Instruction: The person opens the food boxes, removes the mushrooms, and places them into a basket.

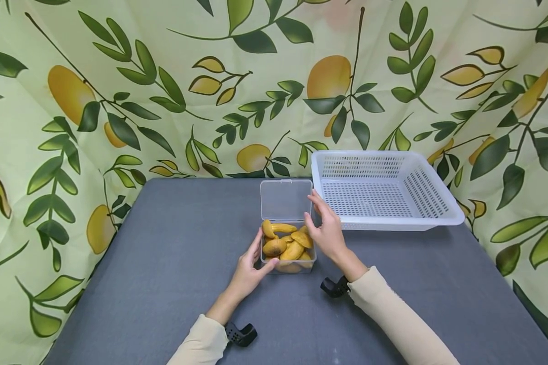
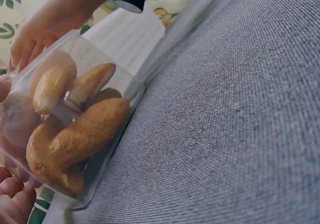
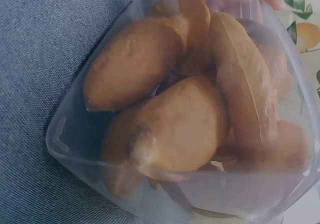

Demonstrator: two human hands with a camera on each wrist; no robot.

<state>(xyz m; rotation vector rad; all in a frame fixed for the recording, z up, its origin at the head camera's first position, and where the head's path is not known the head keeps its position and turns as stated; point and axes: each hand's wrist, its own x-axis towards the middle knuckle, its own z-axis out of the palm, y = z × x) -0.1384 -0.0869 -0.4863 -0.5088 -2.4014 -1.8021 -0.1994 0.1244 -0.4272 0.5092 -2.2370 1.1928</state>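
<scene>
A clear plastic box (image 1: 288, 267) stands on the table, its hinged lid (image 1: 285, 200) tipped up and back. Several yellow mushrooms (image 1: 293, 250) fill it, heaped near the rim; their stems and caps show through the wall in the left wrist view (image 2: 90, 129) and the right wrist view (image 3: 180, 129). My left hand (image 1: 247, 271) holds the box's left side, thumb at the front rim and fingers along the side wall. My right hand (image 1: 327, 228) is at the right of the box, fingers raised beside the lid's right edge; whether they touch it I cannot tell.
A white perforated plastic basket (image 1: 392, 223) stands at the back right of the grey table (image 1: 173, 284), just behind my right hand. A leaf-and-fruit patterned cloth (image 1: 274, 116) hangs behind the table and at both sides.
</scene>
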